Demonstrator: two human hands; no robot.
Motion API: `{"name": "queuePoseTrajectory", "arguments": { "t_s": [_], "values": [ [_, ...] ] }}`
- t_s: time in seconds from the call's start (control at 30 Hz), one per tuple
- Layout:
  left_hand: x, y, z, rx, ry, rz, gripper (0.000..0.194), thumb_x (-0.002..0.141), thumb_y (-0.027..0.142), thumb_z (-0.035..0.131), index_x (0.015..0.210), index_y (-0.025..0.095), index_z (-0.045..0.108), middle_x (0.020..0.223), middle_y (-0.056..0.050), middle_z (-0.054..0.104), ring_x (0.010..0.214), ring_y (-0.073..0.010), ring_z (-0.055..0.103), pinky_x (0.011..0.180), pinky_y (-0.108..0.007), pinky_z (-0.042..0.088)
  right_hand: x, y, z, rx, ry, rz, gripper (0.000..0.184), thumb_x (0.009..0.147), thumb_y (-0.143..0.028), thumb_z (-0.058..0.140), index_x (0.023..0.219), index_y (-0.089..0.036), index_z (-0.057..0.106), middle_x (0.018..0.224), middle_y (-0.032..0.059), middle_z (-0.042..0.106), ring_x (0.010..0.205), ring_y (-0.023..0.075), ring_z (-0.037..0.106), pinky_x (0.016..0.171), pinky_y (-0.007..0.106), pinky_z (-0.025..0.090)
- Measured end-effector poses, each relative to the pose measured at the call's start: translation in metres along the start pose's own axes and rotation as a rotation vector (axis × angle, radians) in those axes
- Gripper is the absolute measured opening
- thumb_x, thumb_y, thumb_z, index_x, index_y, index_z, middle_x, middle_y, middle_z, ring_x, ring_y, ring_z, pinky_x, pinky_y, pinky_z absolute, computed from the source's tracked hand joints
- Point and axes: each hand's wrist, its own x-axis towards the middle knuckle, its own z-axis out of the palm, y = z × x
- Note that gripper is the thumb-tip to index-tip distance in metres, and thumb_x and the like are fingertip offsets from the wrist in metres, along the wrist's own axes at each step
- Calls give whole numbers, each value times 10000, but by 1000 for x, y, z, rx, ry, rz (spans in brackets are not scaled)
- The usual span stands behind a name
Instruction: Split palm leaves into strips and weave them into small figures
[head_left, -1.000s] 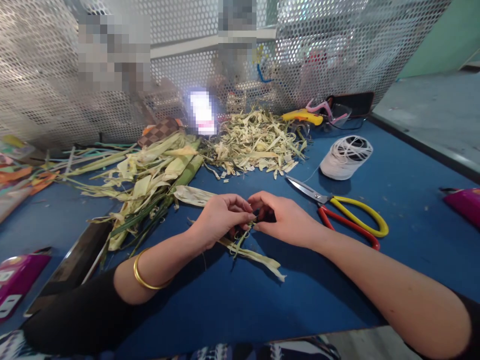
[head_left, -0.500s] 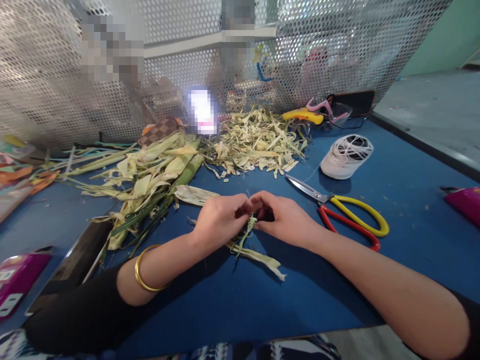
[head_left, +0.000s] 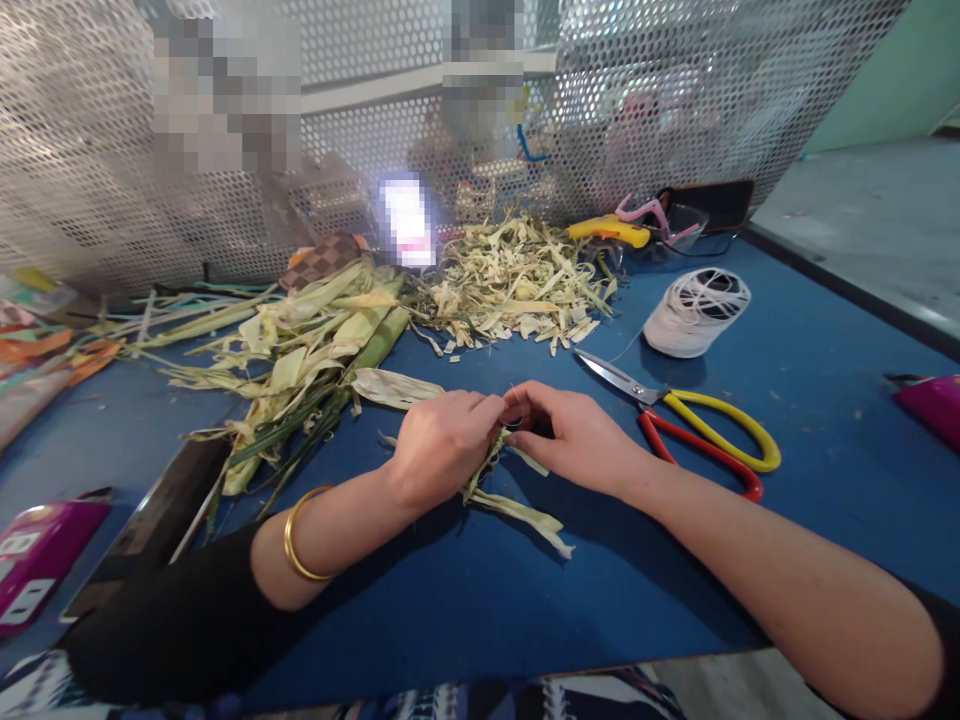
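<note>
Pale-green husk strand (head_left: 493,460) in fingers of left hand (head_left: 446,445); fingers of right hand (head_left: 581,440) narrow, grip unclear.

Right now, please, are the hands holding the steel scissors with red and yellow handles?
No, the scissors lie on the blue table.

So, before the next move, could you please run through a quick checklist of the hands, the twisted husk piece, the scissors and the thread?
1. Left hand has a grip on the twisted husk piece: ok.
2. Right hand holds it too: cannot tell, its fingertips are close, but contact is unclear.
3. Upper end of the piece visible: not ok, the fingers cover it.
4. Scissors out of both hands: ok, they lie on the table.
5. Scissors clear of the right forearm: cannot tell, the handles sit right beside it.
6. Thread clear of the blades: cannot tell, it runs towards them.
</note>
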Motion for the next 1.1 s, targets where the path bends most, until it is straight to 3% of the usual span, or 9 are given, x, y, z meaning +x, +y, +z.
{"name": "queuePoseTrajectory", "arguments": {
  "t_s": [0.1, 0.27, 0.43, 0.57, 0.73, 1.1],
  "values": [
    [0, -3, 7, -24, 95, 24, 246, 899, 192, 425, 790, 166, 644, 684, -37, 659, 642, -149, 596, 561, -252, 384, 1, 5, 1, -33, 48, -43, 204, 835, -143, 514, 1017, -200, 585, 939, 45, 720, 860, 180, 662, 732, 299, 476],
    [2, -7, 15, -164, 189, 10, 223, 896, 218, 470, 782, 176, 657, 706, -27, 679, 646, -128, 618, 584, -229, 421, 5, 13, 4, -24, 111, -46, 311, 816, -91, 509, 1085, -212, 608, 900, 32, 734, 830, 182, 681, 741, 308, 501],
    [2, -6, 15, -246, 237, 16, 172, 876, 200, 510, 788, 169, 655, 739, -26, 695, 650, -120, 621, 598, -220, 432, 7, 12, 2, -69, 131, -110, 224, 797, -85, 557, 917, -223, 686, 890, 26, 704, 845, 176, 649, 751, 296, 480],
    [2, -5, 15, -281, 232, 0, 155, 862, 184, 521, 786, 170, 656, 731, -23, 691, 646, -121, 614, 600, -221, 429, 7, 13, 1, -86, 177, -125, 132, 777, -75, 606, 781, -188, 673, 764, 12, 612, 728, 138, 589, 667, 253, 442],
    [2, -5, 11, -381, 198, -43, 133, 847, 174, 544, 789, 168, 663, 739, -22, 695, 648, -116, 612, 609, -215, 425, 7, 14, -2, -81, 189, -128, 148, 784, -83, 611, 667, -173, 597, 736, -1, 559, 687, 118, 535, 639, 240, 403],
    [6, -5, 6, -540, 89, -320, 99, 793, 213, 607, 743, 192, 690, 710, 2, 708, 646, -122, 625, 588, -214, 416, 6, 15, -8, -48, 149, -111, 143, 770, -90, 587, 653, -171, 568, 758, 0, 545, 648, 107, 506, 611, 242, 385]
  ]
}}
